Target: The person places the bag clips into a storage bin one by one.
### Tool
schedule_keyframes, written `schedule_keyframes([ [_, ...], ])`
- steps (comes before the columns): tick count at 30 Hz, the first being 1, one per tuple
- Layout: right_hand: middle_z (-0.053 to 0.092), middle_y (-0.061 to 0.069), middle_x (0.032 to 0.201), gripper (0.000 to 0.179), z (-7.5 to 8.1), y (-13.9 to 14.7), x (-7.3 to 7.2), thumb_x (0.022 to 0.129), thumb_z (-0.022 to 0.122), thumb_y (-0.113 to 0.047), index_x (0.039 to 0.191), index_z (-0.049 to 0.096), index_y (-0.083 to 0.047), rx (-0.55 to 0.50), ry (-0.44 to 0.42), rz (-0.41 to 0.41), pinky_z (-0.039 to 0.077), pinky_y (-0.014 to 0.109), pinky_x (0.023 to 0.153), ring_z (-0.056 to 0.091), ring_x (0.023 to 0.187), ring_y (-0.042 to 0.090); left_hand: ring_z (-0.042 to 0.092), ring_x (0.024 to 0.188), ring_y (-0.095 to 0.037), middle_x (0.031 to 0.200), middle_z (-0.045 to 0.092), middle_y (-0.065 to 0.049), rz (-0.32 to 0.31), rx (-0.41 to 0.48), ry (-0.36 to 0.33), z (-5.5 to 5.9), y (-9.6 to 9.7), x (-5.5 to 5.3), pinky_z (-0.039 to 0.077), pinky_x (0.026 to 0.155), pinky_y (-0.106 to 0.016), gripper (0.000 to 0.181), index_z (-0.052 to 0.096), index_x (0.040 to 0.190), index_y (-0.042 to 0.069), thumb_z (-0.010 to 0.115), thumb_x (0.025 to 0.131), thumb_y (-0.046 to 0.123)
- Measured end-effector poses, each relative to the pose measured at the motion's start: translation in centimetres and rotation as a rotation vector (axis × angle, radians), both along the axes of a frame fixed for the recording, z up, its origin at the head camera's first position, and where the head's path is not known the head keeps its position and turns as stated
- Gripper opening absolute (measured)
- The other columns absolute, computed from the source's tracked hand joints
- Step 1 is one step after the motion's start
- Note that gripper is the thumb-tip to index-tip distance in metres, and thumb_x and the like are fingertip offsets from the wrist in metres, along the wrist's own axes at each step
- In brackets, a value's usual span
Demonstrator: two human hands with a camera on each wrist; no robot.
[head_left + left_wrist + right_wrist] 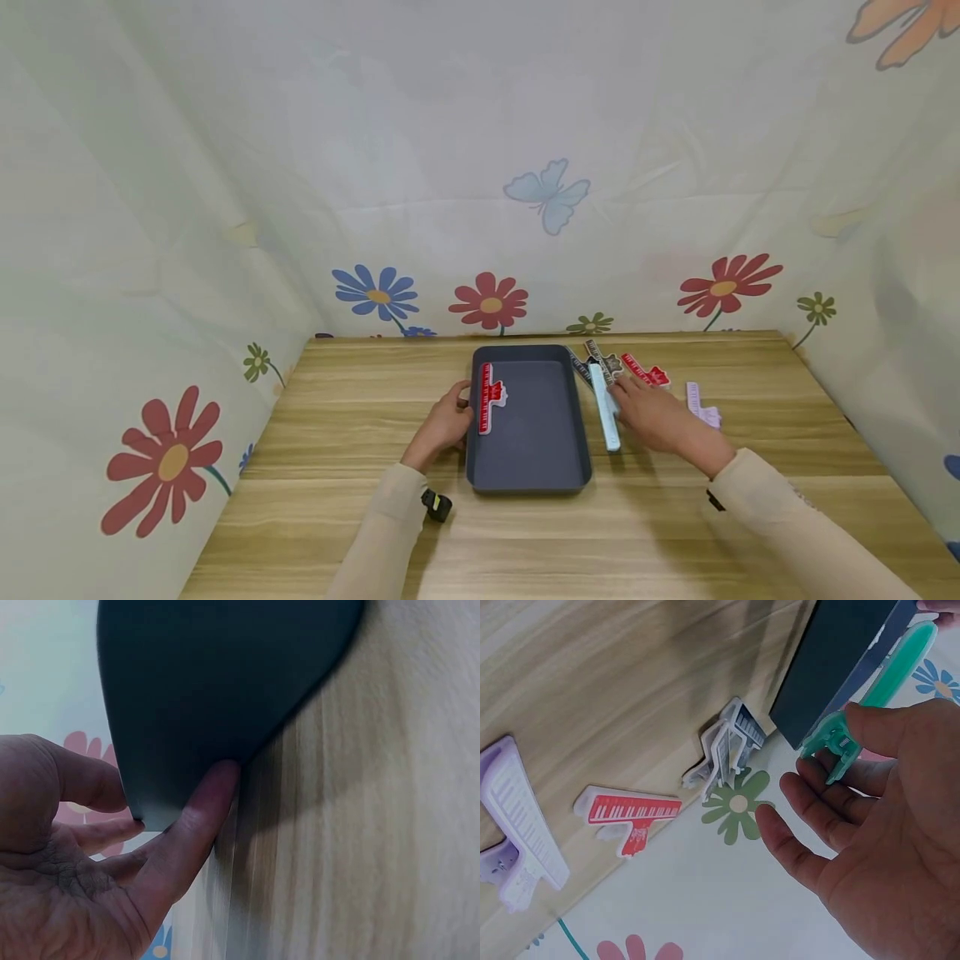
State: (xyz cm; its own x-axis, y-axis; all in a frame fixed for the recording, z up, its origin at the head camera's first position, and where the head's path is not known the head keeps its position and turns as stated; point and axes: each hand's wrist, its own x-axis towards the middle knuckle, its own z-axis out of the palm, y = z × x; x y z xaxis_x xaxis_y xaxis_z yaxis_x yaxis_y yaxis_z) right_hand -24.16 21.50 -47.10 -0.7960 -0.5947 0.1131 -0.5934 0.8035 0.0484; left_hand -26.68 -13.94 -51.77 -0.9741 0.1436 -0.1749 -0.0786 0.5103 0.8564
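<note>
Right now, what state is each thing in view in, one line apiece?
Tray: on the table, open side up, gripped by the left hand
Red clip in the tray: lying flat along its left side
Blue-green clip: edge-on to the head camera, pinched by the right hand
Two dark clips: lying close together, unheld
Other red clip: lying on the table, unheld
Lilac clip: lying on the table, unheld

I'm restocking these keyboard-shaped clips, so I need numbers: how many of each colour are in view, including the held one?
Red clips: 2
Purple clip: 1
Light blue-green clip: 1
Black clip: 1
Brownish-grey clip: 1
Total: 6
</note>
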Motion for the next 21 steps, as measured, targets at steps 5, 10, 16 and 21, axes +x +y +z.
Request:
schedule_keyframes([
  [5,0.054,0.026,0.131,0.046,0.5,-0.1,0.1,0.095,0.062,-0.018,0.131,0.051,0.008,-0.003,-0.011,-0.011,0.053,0.056,0.094,0.053,0.123,0.041,0.065,0.081,-0.025,0.131,0.057,-0.026,0.0,-0.012,0.003,0.0,0.0,0.0,0.057,0.047,-0.034,0.055,0.034,0.152,0.014,0.046,0.099,0.013],
  [10,0.053,0.024,0.132,0.047,1.0,-0.3,0.1,0.096,0.061,-0.02,0.134,0.05,0.007,-0.002,-0.022,-0.022,0.052,0.055,0.095,0.053,0.124,0.039,0.065,0.081,-0.024,0.13,0.057,-0.026,0.004,-0.008,0.004,-0.1,-0.1,-0.1,0.057,0.047,-0.035,0.055,0.033,0.153,0.014,0.046,0.1,0.013],
  [16,0.053,0.024,0.132,0.048,1.8,-1.0,0.1,0.097,0.06,-0.021,0.134,0.05,0.007,-0.011,-0.03,-0.018,0.051,0.055,0.097,0.052,0.124,0.039,0.065,0.08,-0.024,0.129,0.058,-0.025,0.005,-0.014,0.011,0.0,-0.1,-0.1,0.057,0.046,-0.035,0.055,0.033,0.153,0.014,0.046,0.099,0.012],
  [21,0.055,0.019,0.124,0.046,1.8,-1.6,0.1,0.095,0.062,-0.022,0.131,0.052,0.005,-0.032,0.006,0.01,0.054,0.05,0.094,0.055,0.116,0.034,0.066,0.079,-0.025,0.129,0.057,-0.026,0.004,-0.012,0.006,0.0,-0.1,0.1,0.057,0.046,-0.035,0.055,0.033,0.153,0.013,0.046,0.099,0.012],
])
